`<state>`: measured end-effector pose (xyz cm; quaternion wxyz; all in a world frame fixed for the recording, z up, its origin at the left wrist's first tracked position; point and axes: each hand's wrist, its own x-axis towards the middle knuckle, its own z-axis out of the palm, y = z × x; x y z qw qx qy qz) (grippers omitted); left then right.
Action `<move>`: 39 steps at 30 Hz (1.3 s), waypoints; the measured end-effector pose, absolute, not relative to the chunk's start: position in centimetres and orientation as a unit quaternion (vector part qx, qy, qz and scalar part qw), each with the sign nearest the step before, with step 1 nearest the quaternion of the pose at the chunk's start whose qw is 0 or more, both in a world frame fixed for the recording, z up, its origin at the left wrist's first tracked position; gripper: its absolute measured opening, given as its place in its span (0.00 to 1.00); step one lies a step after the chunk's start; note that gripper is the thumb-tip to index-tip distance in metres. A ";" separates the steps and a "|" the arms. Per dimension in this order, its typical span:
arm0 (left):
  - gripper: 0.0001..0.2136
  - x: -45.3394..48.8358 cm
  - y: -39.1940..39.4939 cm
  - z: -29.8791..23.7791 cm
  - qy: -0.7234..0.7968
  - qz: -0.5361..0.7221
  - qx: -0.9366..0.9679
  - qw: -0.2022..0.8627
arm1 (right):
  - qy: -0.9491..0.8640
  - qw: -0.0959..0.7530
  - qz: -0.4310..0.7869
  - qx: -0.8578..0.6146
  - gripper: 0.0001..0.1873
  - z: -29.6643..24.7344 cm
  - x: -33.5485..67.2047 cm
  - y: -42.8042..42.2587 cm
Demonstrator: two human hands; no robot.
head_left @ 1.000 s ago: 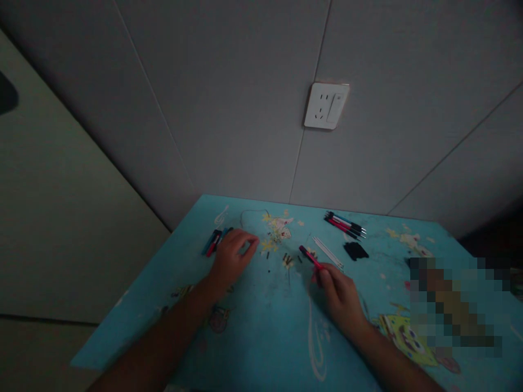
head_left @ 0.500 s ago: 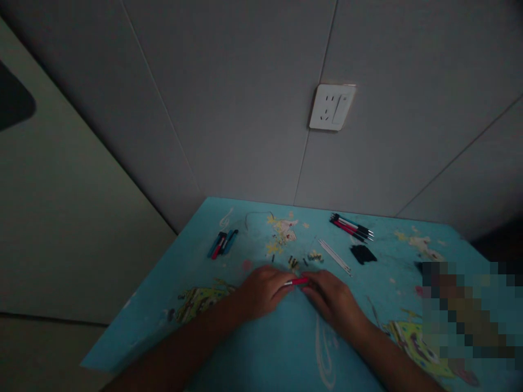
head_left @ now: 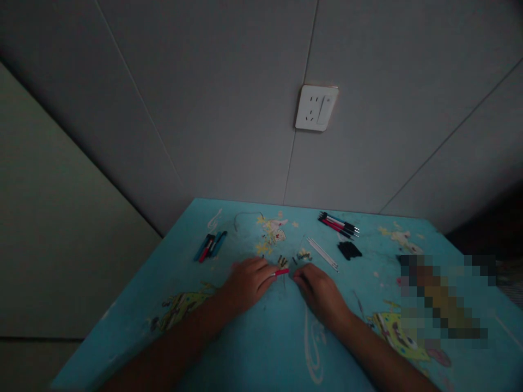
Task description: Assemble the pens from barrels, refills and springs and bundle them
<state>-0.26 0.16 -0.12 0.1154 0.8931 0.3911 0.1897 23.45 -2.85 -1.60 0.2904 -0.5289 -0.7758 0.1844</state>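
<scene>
My left hand and my right hand meet over the middle of a blue cartoon-print table. Between their fingertips lies a short red pen part; both hands pinch it, the left at one end, the right at the other. Several tiny dark pieces lie just beyond the fingers. The light is dim, so finer detail of the grip is lost.
A bunch of blue and red pen barrels lies at the left. White refills, a bundle of assembled pens and a black heap lie at the right. A wall socket is above. A blurred patch covers the right side.
My left hand left the barrels at the left and came to the middle. My right hand brought the red part down; both hands now pinch it together.
</scene>
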 end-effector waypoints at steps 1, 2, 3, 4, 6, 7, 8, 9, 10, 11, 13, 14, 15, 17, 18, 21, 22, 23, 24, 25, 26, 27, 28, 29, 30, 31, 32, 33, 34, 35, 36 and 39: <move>0.12 -0.3 0.1 0.0 0.385 0.188 0.896 0.117 | -0.763 0.310 0.205 -0.528 0.09 -1.4 23.6 -3.0; 0.12 -0.3 0.0 0.1 0.378 0.188 0.899 0.117 | -0.749 0.331 0.224 -0.528 0.09 -1.2 23.7 -3.1; 0.11 -0.3 0.0 0.2 0.371 0.189 0.902 0.117 | -0.736 0.351 0.240 -0.527 0.09 -1.0 23.8 -3.2; 0.11 -0.2 -0.1 0.2 0.367 0.192 0.903 0.115 | -0.726 0.368 0.252 -0.523 0.09 -0.7 23.7 -3.4; 0.11 -0.1 -0.2 0.0 0.355 0.198 0.906 0.114 | -0.722 0.387 0.269 -0.507 0.09 -0.2 23.5 -3.7; 0.10 0.0 -0.3 -0.2 0.348 0.201 0.908 0.116 | -0.726 0.389 0.277 -0.495 0.09 0.0 23.3 -3.8; 0.10 0.1 -0.4 -0.5 0.340 0.203 0.910 0.121 | -0.731 0.390 0.283 -0.483 0.09 0.2 23.1 -3.9; 0.10 0.1 -0.4 -0.8 0.332 0.205 0.912 0.127 | -0.733 0.392 0.287 -0.475 0.08 0.3 23.0 -4.0; 0.10 0.2 -0.4 -1.0 0.325 0.206 0.914 0.132 | -0.732 0.398 0.288 -0.472 0.08 0.3 22.9 -4.1; 0.10 0.2 -0.5 -1.2 0.321 0.208 0.914 0.136 | -0.728 0.406 0.286 -0.473 0.07 0.3 22.8 -4.1; 0.10 0.2 -0.6 -1.5 0.320 0.214 0.913 0.134 | -0.717 0.423 0.278 -0.480 0.06 0.1 22.9 -4.0; 0.10 0.1 -0.6 -1.6 0.319 0.218 0.913 0.130 | -0.713 0.428 0.274 -0.482 0.06 0.1 22.9 -4.0; 0.10 0.1 -0.6 -1.6 0.317 0.224 0.913 0.124 | -0.712 0.432 0.270 -0.483 0.06 0.0 23.0 -4.0; 0.11 -0.1 -0.6 -1.6 0.316 0.227 0.914 0.115 | -0.712 0.433 0.266 -0.484 0.06 0.0 23.1 -4.0; 0.11 -0.2 -0.5 -1.6 0.316 0.224 0.915 0.113 | -0.712 0.434 0.265 -0.484 0.06 0.0 23.1 -4.0; 0.11 -0.4 -0.4 -1.8 0.302 0.225 0.919 0.115 | -0.706 0.437 0.268 -0.488 0.05 0.0 23.0 -4.1; 0.11 -0.4 -0.3 -1.8 0.295 0.225 0.921 0.117 | -0.705 0.437 0.272 -0.488 0.05 0.0 23.0 -4.2; 0.11 -0.5 -0.3 -1.9 0.293 0.226 0.922 0.118 | -0.704 0.436 0.276 -0.487 0.05 -0.1 23.0 -4.2; 0.11 -0.5 -0.3 -1.9 0.292 0.226 0.922 0.117 | -0.705 0.435 0.279 -0.486 0.05 -0.1 23.0 -4.2; 0.11 -0.5 -0.4 -1.9 0.293 0.228 0.922 0.115 | -0.706 0.434 0.281 -0.484 0.06 0.0 23.1 -4.2; 0.11 -0.6 -0.4 -1.9 0.297 0.230 0.920 0.110 | -0.708 0.434 0.281 -0.481 0.06 0.0 23.1 -4.3; 0.11 -0.6 -0.5 -1.8 0.303 0.233 0.918 0.104 | -0.709 0.436 0.279 -0.479 0.06 0.2 23.2 -4.3; 0.11 -0.6 -0.5 -1.8 0.308 0.234 0.917 0.098 | -0.710 0.438 0.274 -0.478 0.07 0.3 23.3 -4.3; 0.11 -0.6 -0.6 -1.7 0.312 0.236 0.916 0.092 | -0.712 0.439 0.270 -0.477 0.07 0.4 23.4 -4.3; 0.11 -0.6 -0.6 -1.7 0.316 0.236 0.915 0.087 | -0.713 0.439 0.268 -0.476 0.08 0.6 23.5 -4.3; 0.11 -0.6 -0.6 -1.6 0.318 0.234 0.915 0.084 | -0.716 0.439 0.265 -0.474 0.08 0.7 23.5 -4.3; 0.11 -0.6 -0.5 -1.6 0.316 0.233 0.916 0.083 | -0.718 0.438 0.263 -0.472 0.08 0.8 23.5 -4.4; 0.11 -0.5 -0.5 -1.6 0.310 0.231 0.919 0.084 | -0.721 0.437 0.262 -0.470 0.08 0.8 23.5 -4.4; 0.11 -0.5 -0.5 -1.6 0.304 0.229 0.921 0.086 | -0.725 0.435 0.260 -0.466 0.08 0.8 23.5 -4.5; 0.11 -0.4 -0.4 -1.7 0.300 0.228 0.922 0.087 | -0.729 0.433 0.258 -0.464 0.08 0.7 23.4 -4.5; 0.11 -0.3 -0.4 -1.7 0.298 0.227 0.923 0.087 | -0.732 0.429 0.256 -0.463 0.09 0.6 23.3 -4.5; 0.11 -0.1 -0.5 -1.7 0.305 0.225 0.922 0.081 | -0.736 0.422 0.244 -0.469 0.10 0.2 23.1 -4.6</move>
